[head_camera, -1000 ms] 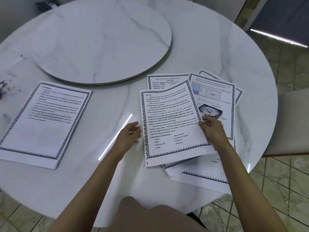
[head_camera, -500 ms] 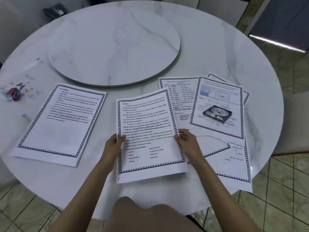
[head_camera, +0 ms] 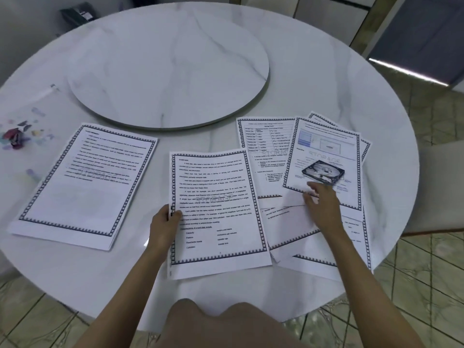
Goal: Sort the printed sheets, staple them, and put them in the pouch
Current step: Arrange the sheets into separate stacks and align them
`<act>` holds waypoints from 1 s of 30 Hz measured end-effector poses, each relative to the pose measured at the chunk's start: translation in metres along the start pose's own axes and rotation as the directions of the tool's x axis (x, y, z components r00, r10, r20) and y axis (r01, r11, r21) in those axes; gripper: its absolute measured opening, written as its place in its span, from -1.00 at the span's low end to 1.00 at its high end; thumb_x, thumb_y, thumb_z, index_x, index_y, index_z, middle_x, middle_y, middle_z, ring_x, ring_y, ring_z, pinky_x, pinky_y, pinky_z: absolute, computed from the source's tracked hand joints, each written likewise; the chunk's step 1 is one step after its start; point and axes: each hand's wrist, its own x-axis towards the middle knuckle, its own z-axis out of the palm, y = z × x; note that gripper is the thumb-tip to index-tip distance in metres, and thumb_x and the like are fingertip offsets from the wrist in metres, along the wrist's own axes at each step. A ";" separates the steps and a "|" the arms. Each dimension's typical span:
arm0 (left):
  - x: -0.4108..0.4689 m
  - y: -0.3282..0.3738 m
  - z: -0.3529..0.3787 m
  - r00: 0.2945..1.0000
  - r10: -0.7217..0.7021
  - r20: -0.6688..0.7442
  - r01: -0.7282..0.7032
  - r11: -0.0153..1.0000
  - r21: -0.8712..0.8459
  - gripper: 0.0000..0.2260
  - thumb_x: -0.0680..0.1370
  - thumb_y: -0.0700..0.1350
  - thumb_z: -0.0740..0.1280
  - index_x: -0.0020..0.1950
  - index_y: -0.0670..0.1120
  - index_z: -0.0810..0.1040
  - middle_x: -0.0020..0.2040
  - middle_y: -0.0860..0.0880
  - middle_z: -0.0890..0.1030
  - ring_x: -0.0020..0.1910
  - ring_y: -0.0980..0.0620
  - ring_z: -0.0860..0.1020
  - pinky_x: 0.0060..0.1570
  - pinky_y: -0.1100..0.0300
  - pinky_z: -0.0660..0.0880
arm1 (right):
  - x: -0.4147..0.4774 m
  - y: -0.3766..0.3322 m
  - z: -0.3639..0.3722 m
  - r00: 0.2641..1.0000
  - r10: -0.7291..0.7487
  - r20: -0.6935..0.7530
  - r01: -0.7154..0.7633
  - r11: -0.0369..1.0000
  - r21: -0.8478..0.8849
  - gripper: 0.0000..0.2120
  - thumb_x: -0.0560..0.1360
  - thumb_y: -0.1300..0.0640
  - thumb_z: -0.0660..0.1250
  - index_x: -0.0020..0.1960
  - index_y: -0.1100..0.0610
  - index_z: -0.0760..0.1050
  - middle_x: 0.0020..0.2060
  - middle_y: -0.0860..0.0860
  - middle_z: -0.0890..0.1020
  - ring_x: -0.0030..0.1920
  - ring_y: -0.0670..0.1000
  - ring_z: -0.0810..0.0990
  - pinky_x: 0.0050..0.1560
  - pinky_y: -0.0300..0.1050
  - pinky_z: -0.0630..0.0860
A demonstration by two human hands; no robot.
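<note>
My left hand pinches the left edge of a bordered text sheet, thumb on top, near the table's front. My right hand hovers with spread, relaxed fingers over the loose pile of printed sheets at the right, its fingertips at the lower edge of the sheet with a hard-disk picture. A neat stack of bordered sheets lies at the left. A clear pouch with small coloured prints lies at the far left, with a small red thing on it.
The round white marble table carries a raised turntable in its middle. A dark object sits beyond the table's far left edge. A pale chair seat stands at the right, and the loose sheets overhang the front right edge.
The text sheet moved left off the right pile toward the table's front middle. My right hand let go of it and moved right, over the pile. The left hand keeps hold.
</note>
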 end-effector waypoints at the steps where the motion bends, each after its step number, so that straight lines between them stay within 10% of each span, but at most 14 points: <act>1: 0.000 0.000 0.001 1.000 0.002 -0.003 -0.002 1.000 0.002 -0.91 0.59 -0.21 0.18 -0.01 -0.12 0.48 -0.18 0.07 0.54 -0.08 -0.04 0.50 -0.01 0.09 0.42 | 0.002 0.007 -0.001 1.000 -0.001 0.015 0.002 0.999 -0.047 -0.69 0.52 0.27 0.27 0.26 0.28 0.44 0.18 0.24 0.47 0.20 0.19 0.44 0.18 -0.14 0.29; 13: 0.001 -0.004 0.004 0.999 0.025 -0.023 -0.024 0.999 0.021 -0.91 0.59 -0.20 0.18 -0.02 -0.14 0.47 -0.09 -0.08 0.52 -0.07 -0.04 0.47 0.00 0.08 0.39 | -0.039 0.038 -0.005 0.965 -0.230 0.128 0.251 0.948 -0.195 -0.81 0.51 0.32 0.26 0.10 0.28 0.55 0.00 0.16 0.51 0.07 0.12 0.43 0.09 -0.29 0.22; 20: -0.002 -0.002 0.003 0.999 0.044 -0.029 -0.044 0.999 0.028 -0.89 0.59 -0.21 0.18 0.04 -0.10 0.48 -0.01 -0.04 0.56 0.01 -0.05 0.50 0.03 0.11 0.39 | -0.016 0.060 -0.037 0.958 0.178 -0.225 -0.222 0.957 -0.186 -0.58 0.48 0.10 0.34 0.18 0.40 0.46 0.13 0.39 0.42 0.19 0.33 0.36 0.18 0.08 0.31; 30: -0.001 -0.001 0.000 0.996 0.089 -0.024 -0.088 0.995 0.037 -0.88 0.60 -0.21 0.17 0.05 -0.13 0.49 -0.01 -0.05 0.57 0.00 -0.05 0.51 0.03 0.08 0.43 | 0.006 0.063 -0.050 0.867 0.480 -0.132 -0.497 0.847 -0.187 -0.34 0.40 0.11 0.45 0.32 0.42 0.25 0.28 0.39 0.26 0.31 0.32 0.22 0.28 0.12 0.23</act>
